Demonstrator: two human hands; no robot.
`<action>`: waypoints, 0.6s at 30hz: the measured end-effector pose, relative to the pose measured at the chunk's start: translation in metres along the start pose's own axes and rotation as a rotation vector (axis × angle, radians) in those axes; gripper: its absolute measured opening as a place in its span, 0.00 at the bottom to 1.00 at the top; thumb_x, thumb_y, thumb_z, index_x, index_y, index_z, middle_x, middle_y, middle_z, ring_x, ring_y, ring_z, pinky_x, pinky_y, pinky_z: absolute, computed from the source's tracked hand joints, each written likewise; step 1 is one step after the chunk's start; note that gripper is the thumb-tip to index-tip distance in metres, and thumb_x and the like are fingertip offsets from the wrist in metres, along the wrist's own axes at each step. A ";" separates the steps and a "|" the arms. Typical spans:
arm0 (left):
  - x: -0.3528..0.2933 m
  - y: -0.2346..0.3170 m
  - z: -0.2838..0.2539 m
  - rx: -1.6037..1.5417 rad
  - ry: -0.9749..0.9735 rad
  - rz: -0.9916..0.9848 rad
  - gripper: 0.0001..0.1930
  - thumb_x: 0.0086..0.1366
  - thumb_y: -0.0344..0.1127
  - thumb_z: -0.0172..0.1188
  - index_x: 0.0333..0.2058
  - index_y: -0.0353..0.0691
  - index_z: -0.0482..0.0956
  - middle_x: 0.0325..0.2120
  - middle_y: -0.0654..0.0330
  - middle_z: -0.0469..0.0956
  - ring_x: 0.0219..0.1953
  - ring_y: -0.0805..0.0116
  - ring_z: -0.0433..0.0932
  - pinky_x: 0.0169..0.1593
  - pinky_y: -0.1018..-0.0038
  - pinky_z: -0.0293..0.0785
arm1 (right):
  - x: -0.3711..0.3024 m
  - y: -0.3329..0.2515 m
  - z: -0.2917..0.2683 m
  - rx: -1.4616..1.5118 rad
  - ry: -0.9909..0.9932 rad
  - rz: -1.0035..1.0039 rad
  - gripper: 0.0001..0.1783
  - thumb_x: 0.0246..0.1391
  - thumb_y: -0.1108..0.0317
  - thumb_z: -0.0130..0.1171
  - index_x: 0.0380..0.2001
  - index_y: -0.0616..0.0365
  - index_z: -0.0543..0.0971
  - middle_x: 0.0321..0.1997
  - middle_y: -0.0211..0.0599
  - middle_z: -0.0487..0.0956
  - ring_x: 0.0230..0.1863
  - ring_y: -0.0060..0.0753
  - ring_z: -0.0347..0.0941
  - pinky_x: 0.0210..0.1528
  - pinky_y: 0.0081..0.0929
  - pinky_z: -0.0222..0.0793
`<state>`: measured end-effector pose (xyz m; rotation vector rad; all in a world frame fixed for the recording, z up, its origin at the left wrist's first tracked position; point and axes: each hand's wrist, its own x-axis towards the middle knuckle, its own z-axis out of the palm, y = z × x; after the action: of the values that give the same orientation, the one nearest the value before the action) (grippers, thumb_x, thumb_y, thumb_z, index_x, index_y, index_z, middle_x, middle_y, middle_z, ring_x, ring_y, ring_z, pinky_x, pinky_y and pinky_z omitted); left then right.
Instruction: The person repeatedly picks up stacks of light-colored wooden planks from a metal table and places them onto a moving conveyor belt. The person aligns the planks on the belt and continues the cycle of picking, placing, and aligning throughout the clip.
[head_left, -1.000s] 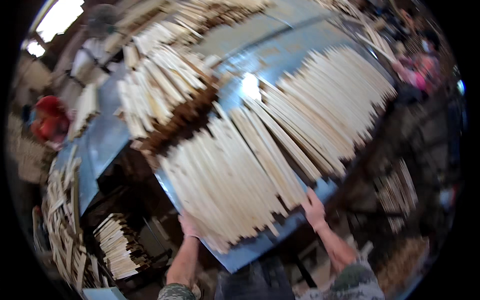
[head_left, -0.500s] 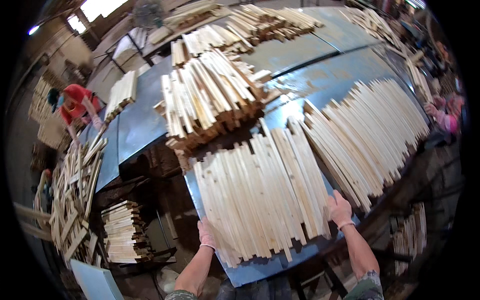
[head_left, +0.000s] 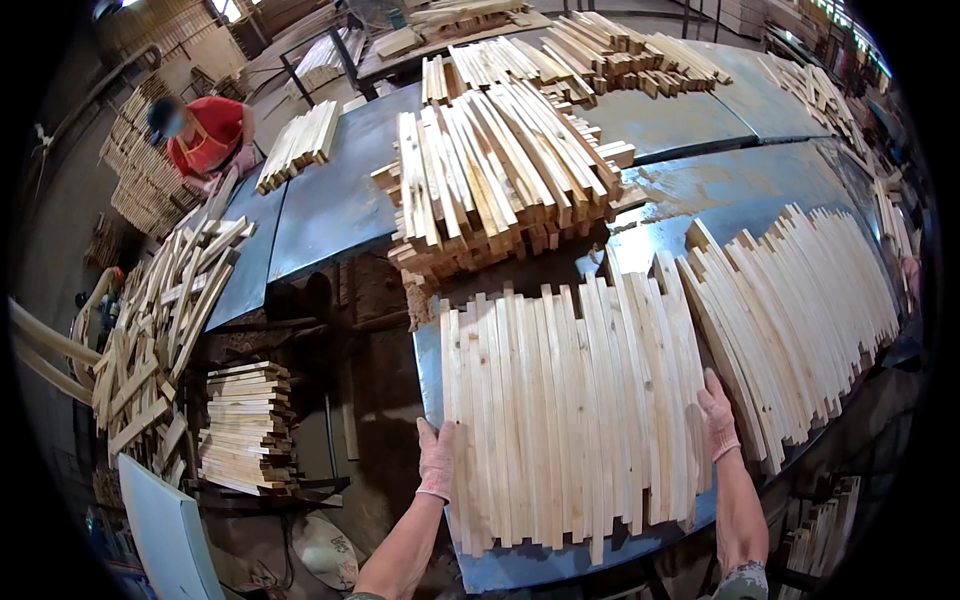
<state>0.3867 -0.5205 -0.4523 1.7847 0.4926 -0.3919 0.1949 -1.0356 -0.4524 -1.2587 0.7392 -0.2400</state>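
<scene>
A row of pale wooden strips (head_left: 570,420) lies side by side on the blue metal tabletop (head_left: 585,572) in front of me, with uneven ends. Along its left edge rests my left hand (head_left: 436,458), gloved in pink-white, fingers stretched and thumb apart. My right hand (head_left: 717,415), gloved alike, lies flat against the row's right edge, its fingers pointing away from me. Between my two hands the strips stand close together. Just beyond my right hand, a second slanted row of strips (head_left: 800,320) fans out to the right.
A tall stack of strips (head_left: 500,180) stands beyond the row. At the left, a person in red (head_left: 208,140) works beside a jumbled heap of strips (head_left: 165,330). Lower left are a neat stack (head_left: 247,428) and a light-blue panel (head_left: 168,530). A dark gap lies left of my table.
The view has swung left, shifting the scene rightward. Strips at the row's right side now sit closer together, their gap narrowed. Both hands remain at the row's sides.
</scene>
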 end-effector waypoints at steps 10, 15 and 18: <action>-0.065 -0.073 -0.122 -0.357 -0.453 -0.381 0.33 0.70 0.42 0.64 0.71 0.39 0.70 0.62 0.56 0.78 0.63 0.60 0.77 0.67 0.59 0.73 | -0.142 0.018 0.044 -0.099 -0.048 0.369 0.25 0.56 0.60 0.71 0.53 0.62 0.80 0.40 0.30 0.82 0.37 0.28 0.78 0.40 0.32 0.75; -0.110 -0.100 -0.186 -0.408 -0.529 -0.480 0.38 0.59 0.42 0.75 0.66 0.32 0.74 0.56 0.55 0.81 0.57 0.61 0.80 0.66 0.60 0.73 | -0.209 0.039 0.054 0.073 -0.078 0.498 0.35 0.47 0.71 0.72 0.60 0.67 0.76 0.48 0.40 0.84 0.44 0.39 0.82 0.49 0.37 0.80; -0.136 -0.111 -0.214 -0.374 -0.478 -0.506 0.39 0.58 0.41 0.76 0.66 0.30 0.74 0.57 0.54 0.81 0.57 0.60 0.80 0.66 0.60 0.73 | -0.236 0.040 0.073 0.097 -0.101 0.516 0.28 0.48 0.68 0.73 0.54 0.65 0.80 0.43 0.37 0.84 0.39 0.37 0.81 0.44 0.37 0.79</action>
<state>0.2148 -0.3059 -0.4195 1.1379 0.6226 -0.9823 0.0542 -0.8371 -0.3931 -0.9431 0.9257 0.2054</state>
